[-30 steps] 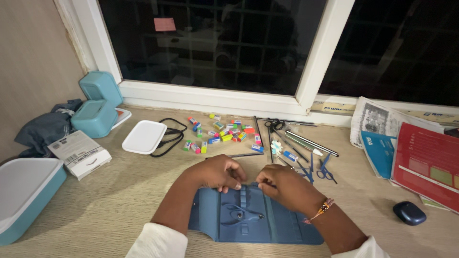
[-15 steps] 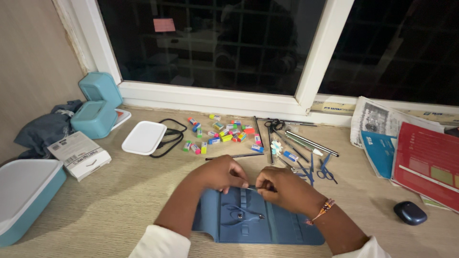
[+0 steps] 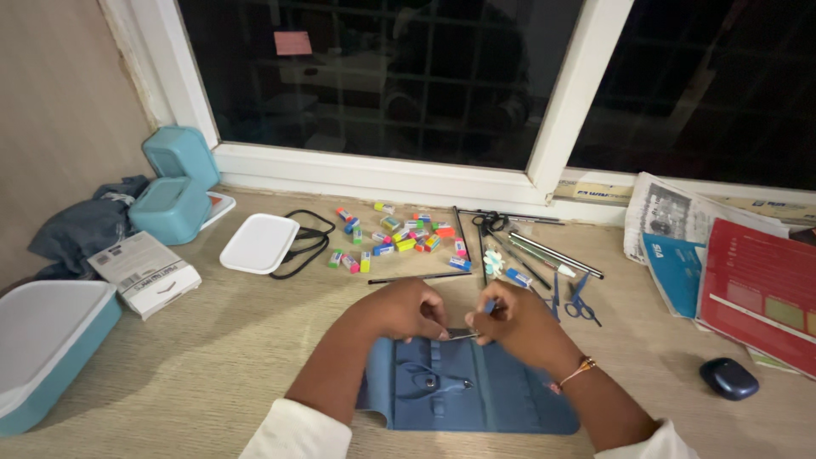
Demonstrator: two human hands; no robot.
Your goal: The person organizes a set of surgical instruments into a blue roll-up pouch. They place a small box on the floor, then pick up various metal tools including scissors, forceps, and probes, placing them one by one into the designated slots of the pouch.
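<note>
A white tray (image 3: pixel 257 243), teal boxes (image 3: pixel 174 187), scattered colourful erasers (image 3: pixel 393 238) and newspapers (image 3: pixel 671 217) lie around.

Slim metal tool (image 3: pixel 463 337) mostly hidden between fingers (image 3: pixel 438 327) (kind unclear); red booklet (image 3: pixel 756 293) cut off.

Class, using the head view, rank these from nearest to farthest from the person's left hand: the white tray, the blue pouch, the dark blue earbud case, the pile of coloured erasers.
Measured from the left hand:
1. Blue pouch, directly under and in front of the hand.
2. Pile of coloured erasers, just beyond, toward the window.
3. White tray, farther left.
4. Dark blue earbud case, far right.
</note>
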